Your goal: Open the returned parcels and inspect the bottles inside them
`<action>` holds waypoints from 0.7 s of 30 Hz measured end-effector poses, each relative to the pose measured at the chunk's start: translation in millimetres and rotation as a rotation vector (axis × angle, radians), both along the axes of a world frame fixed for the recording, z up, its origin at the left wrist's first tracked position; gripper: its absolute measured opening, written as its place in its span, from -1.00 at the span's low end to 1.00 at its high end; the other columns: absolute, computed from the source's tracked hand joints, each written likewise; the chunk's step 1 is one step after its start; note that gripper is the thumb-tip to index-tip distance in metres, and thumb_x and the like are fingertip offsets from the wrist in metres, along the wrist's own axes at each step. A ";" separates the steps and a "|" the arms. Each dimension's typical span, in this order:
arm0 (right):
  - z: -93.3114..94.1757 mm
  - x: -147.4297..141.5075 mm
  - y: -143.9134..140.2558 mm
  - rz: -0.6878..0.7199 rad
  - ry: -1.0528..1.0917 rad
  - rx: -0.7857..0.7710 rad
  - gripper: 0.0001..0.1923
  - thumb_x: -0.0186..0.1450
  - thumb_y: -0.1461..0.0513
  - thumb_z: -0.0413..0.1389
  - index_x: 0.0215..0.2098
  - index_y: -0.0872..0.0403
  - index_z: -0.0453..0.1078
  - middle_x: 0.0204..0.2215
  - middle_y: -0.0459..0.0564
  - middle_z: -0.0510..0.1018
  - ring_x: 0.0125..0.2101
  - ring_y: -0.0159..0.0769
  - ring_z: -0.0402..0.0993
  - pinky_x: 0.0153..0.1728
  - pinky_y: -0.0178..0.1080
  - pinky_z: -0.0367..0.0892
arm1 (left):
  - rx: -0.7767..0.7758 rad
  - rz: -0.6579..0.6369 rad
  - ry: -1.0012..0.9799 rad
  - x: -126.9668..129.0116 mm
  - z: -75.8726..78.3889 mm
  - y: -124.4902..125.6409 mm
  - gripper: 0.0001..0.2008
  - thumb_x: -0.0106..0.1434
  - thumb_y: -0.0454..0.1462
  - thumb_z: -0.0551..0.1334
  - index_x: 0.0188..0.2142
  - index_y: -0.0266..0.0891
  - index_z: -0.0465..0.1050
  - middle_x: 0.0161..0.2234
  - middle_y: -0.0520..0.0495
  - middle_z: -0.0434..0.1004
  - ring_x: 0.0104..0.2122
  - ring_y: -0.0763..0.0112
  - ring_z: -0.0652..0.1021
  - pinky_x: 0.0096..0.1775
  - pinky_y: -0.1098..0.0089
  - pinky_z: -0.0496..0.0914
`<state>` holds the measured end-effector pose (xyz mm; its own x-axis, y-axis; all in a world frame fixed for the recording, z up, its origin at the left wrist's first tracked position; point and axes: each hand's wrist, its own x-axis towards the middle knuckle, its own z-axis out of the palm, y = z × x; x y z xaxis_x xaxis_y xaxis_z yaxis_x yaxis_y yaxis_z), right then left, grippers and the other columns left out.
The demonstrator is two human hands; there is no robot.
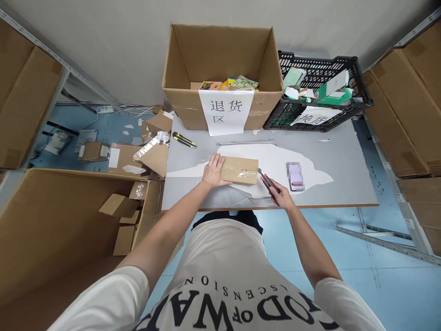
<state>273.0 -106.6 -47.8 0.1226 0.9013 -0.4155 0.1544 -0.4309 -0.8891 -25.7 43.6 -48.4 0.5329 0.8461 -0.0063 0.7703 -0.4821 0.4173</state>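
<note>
A small brown cardboard box (240,170) with clear tape on it lies on the table in front of me. My left hand (214,171) grips its left end, fingers over the top edge and thumb along the near side. In my right hand (283,196) is a red and black utility knife (268,185), its tip pointing up and left at the box's right end. Whether the blade touches the cardboard I cannot tell. A phone (296,176) with a lit, blurred screen rests just right of that hand.
At the back stand a large open carton (186,108) with a paper sign and a black crate (324,59) holding small boxes. A yellow and black cutter (184,140) lies left on the table (344,170). A big open carton (69,174) and discarded cardboard (156,158) are at left.
</note>
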 end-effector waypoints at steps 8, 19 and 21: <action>6.9 4.7 -12.0 0.041 0.010 -0.048 -0.18 0.18 -0.11 0.12 0.29 0.09 0.09 -0.66 -0.19 0.34 -0.76 -0.47 0.17 -0.81 -0.37 0.15 | -0.024 -0.006 0.016 0.4 3.7 -0.2 0.15 -0.25 0.18 0.39 0.24 -0.23 0.02 0.26 -0.35 0.02 0.27 -0.17 0.00 0.12 0.00 0.20; -0.2 -17.9 -44.7 0.062 0.028 -0.044 -0.24 0.21 -0.11 0.07 0.28 0.06 0.12 -0.70 -0.22 0.28 -0.76 -0.46 0.14 -0.78 -0.37 0.13 | -0.007 0.018 -0.079 0.4 -5.2 3.3 0.19 -0.30 0.20 0.40 0.25 -0.26 0.04 0.25 -0.36 0.02 0.27 -0.19 0.01 0.18 -0.03 0.12; -0.2 -17.7 -44.7 0.059 0.031 -0.053 -0.24 0.21 -0.11 0.08 0.27 0.05 0.13 -0.68 -0.21 0.31 -0.74 -0.46 0.16 -0.78 -0.37 0.13 | 0.000 0.012 -0.088 -0.1 -5.6 3.2 0.20 -0.31 0.20 0.40 0.25 -0.29 0.04 0.24 -0.38 0.02 0.27 -0.18 0.00 0.20 -0.02 0.09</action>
